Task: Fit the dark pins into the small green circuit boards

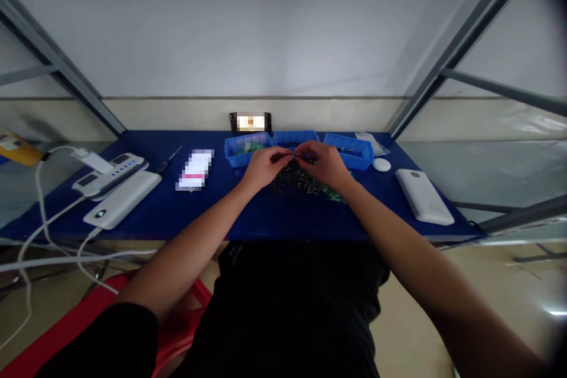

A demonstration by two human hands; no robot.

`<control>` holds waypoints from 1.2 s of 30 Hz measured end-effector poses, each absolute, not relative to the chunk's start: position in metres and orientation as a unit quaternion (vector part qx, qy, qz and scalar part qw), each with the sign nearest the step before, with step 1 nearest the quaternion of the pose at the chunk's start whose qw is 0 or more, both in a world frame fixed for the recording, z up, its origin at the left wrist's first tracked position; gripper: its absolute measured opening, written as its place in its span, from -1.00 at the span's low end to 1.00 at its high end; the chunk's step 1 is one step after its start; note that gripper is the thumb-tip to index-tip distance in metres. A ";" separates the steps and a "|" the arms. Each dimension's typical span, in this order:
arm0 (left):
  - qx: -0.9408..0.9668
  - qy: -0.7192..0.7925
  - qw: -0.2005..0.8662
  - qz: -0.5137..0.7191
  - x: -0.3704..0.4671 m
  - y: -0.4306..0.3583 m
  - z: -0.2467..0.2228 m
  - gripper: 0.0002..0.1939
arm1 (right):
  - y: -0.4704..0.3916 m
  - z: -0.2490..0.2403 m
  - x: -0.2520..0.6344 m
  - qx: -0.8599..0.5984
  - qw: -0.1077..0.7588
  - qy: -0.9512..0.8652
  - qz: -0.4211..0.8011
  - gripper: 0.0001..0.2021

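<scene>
Both my hands meet above a pile of small dark parts [303, 180] on the blue table. My left hand [266, 165] has its thumb and fingers pinched together. Fingertip to fingertip with it, my right hand [322, 159] is pinched too. Whatever sits between the fingertips is too small to make out. Small green pieces [333, 194] lie at the right side of the pile, partly behind my right wrist. Behind my hands stand a left blue bin [237, 159] with green pieces in it, a middle blue bin [295, 137] and a right blue bin [361, 160].
Left on the table [212, 212] lie a phone [195, 170], a screwdriver-like tool [169, 159], a white power bank [123, 199] and a power strip [110, 176] with cables. A lit phone [250, 122] leans at the back. Right are a white disc [381, 165] and another power bank [424, 196].
</scene>
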State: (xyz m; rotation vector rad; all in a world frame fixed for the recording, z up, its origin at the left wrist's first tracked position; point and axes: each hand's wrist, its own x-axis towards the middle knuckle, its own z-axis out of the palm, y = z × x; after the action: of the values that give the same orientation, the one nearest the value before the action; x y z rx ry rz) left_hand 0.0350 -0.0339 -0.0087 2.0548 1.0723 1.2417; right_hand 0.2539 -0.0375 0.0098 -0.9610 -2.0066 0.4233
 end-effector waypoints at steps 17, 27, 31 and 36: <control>0.703 0.354 0.371 0.492 0.037 -0.032 -0.011 -0.62 | -0.040 0.008 0.250 -0.361 0.389 -0.844 0.081 -0.78; 0.710 0.369 0.323 0.506 0.035 -0.026 -0.016 -0.59 | -0.042 0.007 0.248 -0.364 0.401 -0.822 0.178 -0.70; 0.722 0.369 0.303 0.501 0.036 -0.031 -0.011 -0.59 | -0.039 0.002 0.246 -0.392 0.437 -0.767 0.258 -0.77; 0.747 0.370 0.261 0.487 0.038 -0.036 -0.007 -0.55 | -0.036 0.001 0.245 -0.378 0.467 -0.739 0.306 -0.81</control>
State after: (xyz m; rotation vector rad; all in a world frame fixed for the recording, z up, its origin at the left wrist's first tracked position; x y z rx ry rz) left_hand 0.0377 -0.0362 -0.0067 2.0221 1.0029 1.3171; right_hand 0.2452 -0.0364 0.0006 -0.9273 -1.8130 0.7508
